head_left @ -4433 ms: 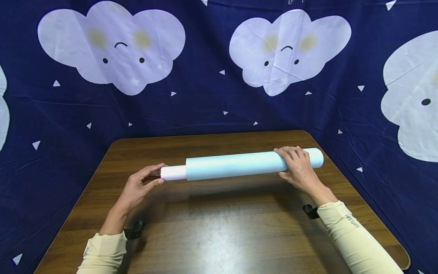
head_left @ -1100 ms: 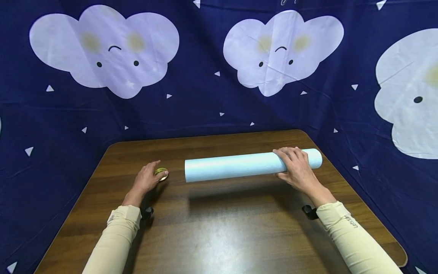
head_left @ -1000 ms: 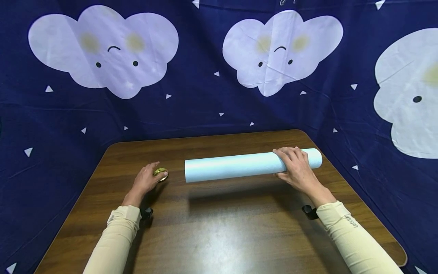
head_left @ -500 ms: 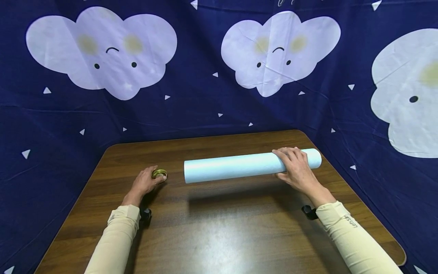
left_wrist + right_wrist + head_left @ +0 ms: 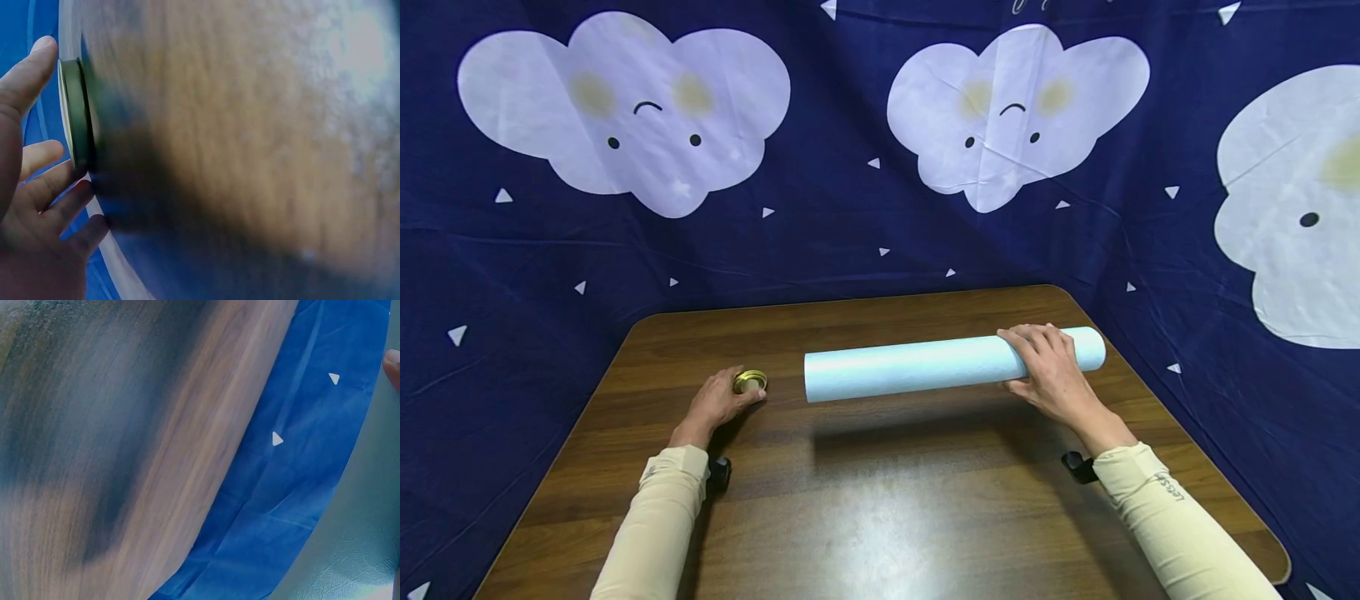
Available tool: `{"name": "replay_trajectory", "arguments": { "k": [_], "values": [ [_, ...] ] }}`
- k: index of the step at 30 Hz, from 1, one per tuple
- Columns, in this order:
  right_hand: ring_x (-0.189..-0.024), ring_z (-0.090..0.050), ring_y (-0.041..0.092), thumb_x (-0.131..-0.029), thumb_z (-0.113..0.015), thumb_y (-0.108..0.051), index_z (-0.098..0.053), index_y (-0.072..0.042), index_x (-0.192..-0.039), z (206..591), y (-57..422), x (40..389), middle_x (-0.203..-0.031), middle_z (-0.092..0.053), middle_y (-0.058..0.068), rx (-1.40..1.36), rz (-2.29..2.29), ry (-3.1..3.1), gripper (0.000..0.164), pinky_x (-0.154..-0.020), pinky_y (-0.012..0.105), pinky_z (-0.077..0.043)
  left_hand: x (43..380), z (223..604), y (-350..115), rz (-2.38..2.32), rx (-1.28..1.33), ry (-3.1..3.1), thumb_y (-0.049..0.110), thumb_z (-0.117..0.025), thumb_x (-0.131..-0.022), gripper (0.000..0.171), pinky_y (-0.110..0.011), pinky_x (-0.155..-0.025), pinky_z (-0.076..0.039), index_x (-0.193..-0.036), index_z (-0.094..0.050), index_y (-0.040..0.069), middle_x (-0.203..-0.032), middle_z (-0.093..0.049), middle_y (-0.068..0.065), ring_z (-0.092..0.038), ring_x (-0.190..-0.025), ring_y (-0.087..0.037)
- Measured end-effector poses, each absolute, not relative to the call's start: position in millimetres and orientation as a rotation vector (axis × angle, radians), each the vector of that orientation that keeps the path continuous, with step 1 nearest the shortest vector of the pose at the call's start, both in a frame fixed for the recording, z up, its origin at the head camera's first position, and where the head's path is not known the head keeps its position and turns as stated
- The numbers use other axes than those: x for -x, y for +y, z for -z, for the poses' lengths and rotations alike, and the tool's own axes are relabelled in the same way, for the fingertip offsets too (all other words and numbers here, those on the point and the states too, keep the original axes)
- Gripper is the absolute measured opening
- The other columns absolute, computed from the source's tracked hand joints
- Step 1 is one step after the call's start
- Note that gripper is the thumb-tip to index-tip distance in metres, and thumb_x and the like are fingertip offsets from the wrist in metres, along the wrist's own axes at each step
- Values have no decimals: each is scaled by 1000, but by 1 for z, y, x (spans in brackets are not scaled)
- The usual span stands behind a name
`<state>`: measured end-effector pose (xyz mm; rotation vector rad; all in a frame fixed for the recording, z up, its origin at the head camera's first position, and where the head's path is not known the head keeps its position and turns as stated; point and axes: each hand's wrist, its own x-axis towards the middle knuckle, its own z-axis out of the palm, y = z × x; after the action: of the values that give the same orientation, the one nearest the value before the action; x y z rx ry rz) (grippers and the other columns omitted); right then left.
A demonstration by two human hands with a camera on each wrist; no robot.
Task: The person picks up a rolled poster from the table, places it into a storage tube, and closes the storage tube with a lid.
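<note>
At the table's left side my left hand [image 5: 718, 402] lies beside a small, round, lid-like gold thing [image 5: 750, 381] with a raised rim. In the left wrist view its green side [image 5: 76, 112] sits between my thumb and fingertips; the thumb is straight and apart from it, while a fingertip seems to touch its lower edge. My right hand [image 5: 1048, 365] grips a long, pale-blue roll [image 5: 917, 367] near its right end and holds it nearly level above the table. The right wrist view shows just part of a finger and the roll's greyish side [image 5: 337, 550].
Under both hands spreads a brown wooden table [image 5: 850, 492] with rounded corners. Behind it and to the sides hangs a dark-blue cloth [image 5: 835, 242] printed with white clouds. The roll's shadow falls on the table below it.
Earlier a white tube stuck out of the roll's left end at my left hand; now none shows there. My left hand has come down beside the gold thing. The right hand and roll stay nearly still.
</note>
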<state>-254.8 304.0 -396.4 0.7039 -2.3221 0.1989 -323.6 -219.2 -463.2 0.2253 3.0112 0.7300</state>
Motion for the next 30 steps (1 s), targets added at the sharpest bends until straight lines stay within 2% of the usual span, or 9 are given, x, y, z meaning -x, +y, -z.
{"name": "replay_trajectory", "arguments": {
  "k": [9, 30],
  "values": [
    [-110, -49, 37, -48, -93, -17, -54, -9, -128, 396, 303, 255, -118, -57, 13, -709, -182, -2314, 89, -95, 58, -34, 325, 465, -217, -681, -238, 3032, 40, -65, -85, 76, -58, -101, -37, -136, -39, -9, -134, -45, -33, -43, -124, -49],
    [-111, -49, 36, -49, -92, -17, -53, -11, -129, 396, 305, 251, -120, -57, 13, -697, -196, -2337, 90, -95, 58, -34, 325, 464, -216, -612, -195, 3010, 42, -65, -85, 83, -59, -104, -34, -138, -32, -12, -140, -37, -35, -36, -128, -50]
  ]
}}
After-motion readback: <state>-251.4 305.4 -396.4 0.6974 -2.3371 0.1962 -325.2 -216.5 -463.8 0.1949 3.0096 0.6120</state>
